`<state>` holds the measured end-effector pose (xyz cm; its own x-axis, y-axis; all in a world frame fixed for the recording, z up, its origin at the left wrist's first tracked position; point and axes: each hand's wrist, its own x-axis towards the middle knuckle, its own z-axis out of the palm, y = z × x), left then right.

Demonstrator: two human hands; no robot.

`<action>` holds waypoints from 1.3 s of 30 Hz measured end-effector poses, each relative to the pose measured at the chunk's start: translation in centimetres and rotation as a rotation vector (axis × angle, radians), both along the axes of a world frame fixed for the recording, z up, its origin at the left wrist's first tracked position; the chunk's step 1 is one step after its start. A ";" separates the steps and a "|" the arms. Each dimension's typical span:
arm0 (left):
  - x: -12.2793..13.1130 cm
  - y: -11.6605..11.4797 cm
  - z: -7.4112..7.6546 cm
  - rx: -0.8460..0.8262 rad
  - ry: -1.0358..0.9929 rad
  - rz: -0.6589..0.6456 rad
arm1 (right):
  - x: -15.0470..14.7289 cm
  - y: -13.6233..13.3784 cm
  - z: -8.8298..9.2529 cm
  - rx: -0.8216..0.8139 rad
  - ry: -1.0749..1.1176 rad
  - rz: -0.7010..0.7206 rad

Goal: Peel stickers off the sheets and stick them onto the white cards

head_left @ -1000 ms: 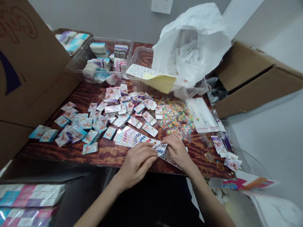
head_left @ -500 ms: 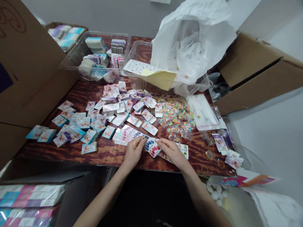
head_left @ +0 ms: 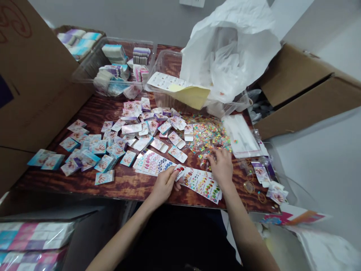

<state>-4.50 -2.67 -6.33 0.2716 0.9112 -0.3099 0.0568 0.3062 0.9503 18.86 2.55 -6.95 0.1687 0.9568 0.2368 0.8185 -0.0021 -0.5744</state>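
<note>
My left hand (head_left: 164, 184) pinches a small nail sticker sheet (head_left: 179, 171) with red nail shapes, just above the table's front part. Below and beside it, a fanned row of nail sticker sheets (head_left: 201, 183) in many colours spreads to both sides. My right hand (head_left: 222, 167) rests at the near edge of a pile of small clear packets (head_left: 208, 134) with bright coloured bits inside. Its fingers are bent and the thumb stands apart from them. No packet shows clearly between them.
Many small printed boxes (head_left: 99, 146) lie heaped at left and centre. Behind them stand a clear plastic tub (head_left: 84, 73) of box stacks and another with a white bag (head_left: 197, 49). Clear sleeves (head_left: 244, 137), rubber bands (head_left: 249, 187) and cardboard cartons (head_left: 299, 88) are at right.
My right hand has left the sticker sheets and moved forward and right to the packets. My left hand keeps the small sheet, now alone, and has shifted slightly right.
</note>
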 end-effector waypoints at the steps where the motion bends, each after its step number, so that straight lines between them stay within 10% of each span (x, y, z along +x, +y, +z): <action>1: 0.0 0.2 -0.1 -0.012 -0.024 0.007 | 0.7 0.3 -0.4 0.018 -0.070 0.021; 13: 0.7 2.0 0.6 0.018 0.067 -0.101 | -1.2 -0.9 4.6 0.052 0.078 0.266; 19: 0.2 2.2 0.5 0.047 0.105 -0.081 | 1.1 1.3 3.0 -0.079 0.107 0.163; 24: 0.2 2.1 0.7 0.075 0.121 -0.115 | 0.6 0.5 5.1 0.062 0.305 0.136; 28: 0.9 2.4 1.1 0.157 0.208 -0.184 | -2.4 -0.9 7.1 -0.162 0.342 0.462; 39: 0.0 2.8 2.6 0.462 0.442 -0.414 | -3.6 -0.7 3.0 -0.575 0.595 0.513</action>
